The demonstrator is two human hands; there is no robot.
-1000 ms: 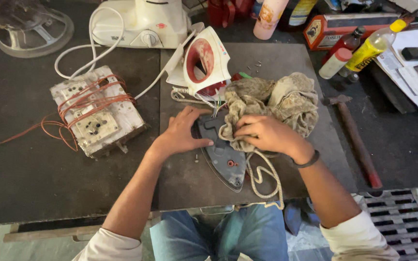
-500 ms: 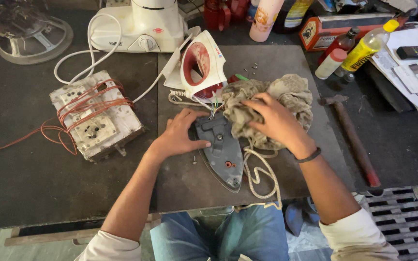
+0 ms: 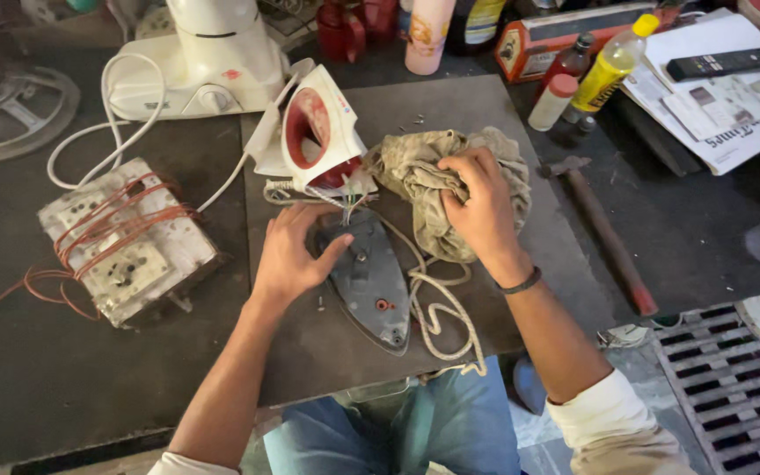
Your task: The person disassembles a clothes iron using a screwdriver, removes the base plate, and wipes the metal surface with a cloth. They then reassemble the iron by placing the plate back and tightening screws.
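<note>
Head view: hammer (image 3: pixel 604 233), bottles (image 3: pixel 604 66) beside rag-gripping hands (image 3: pixel 485 207).

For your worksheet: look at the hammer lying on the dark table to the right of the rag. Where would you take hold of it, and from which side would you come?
Grip the hammer around the middle of its long handle, coming from above and from the right. It lies flat with its head toward the bottles and its reddish end toward the table edge. That side seems free, while the right hand and the rag fill the left.
</note>
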